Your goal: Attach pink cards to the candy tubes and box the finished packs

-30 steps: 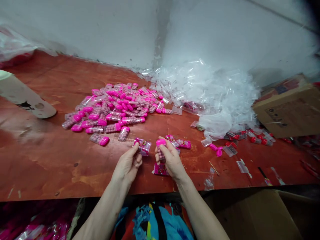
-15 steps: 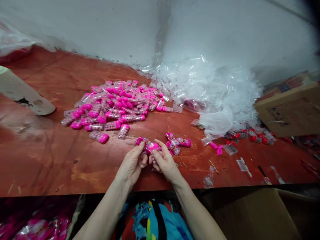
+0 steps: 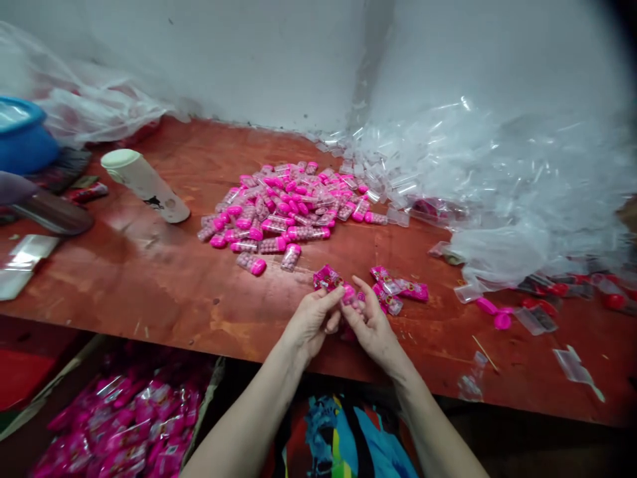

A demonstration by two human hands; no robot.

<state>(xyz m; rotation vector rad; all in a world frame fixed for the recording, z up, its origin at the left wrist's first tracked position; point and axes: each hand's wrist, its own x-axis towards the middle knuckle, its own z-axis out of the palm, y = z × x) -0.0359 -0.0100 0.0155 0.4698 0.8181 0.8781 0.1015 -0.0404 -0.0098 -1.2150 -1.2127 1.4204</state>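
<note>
My left hand [image 3: 312, 322] and my right hand [image 3: 369, 326] meet above the table's front part, both closed. Between their fingertips is a small clear candy bottle [image 3: 351, 296] with a pink cap and pinkish beads. The fingers of my right hand wrap its side. A printed pink wrapper [image 3: 327, 277] shows at my left fingertips; fingers hide how far it covers the bottle. Just right of my hands lie several pink wrapped candy packs [image 3: 398, 287]. Beyond my hands spreads a heap of pink-capped candy bottles [image 3: 283, 206].
Clear empty bottles and plastic bags [image 3: 497, 179] are piled back right. Loose pink caps [image 3: 502, 320] lie before them. A white tumbler [image 3: 146, 186] leans on the left, near a blue basin [image 3: 22, 136]. Below the table edge, a box holds pink packs [image 3: 129, 418].
My view has turned left, so the table's contents appear further right and the basin and box of packs show more. Both hands stay together on the bottle; its pink cap shows differently between the fingers.
</note>
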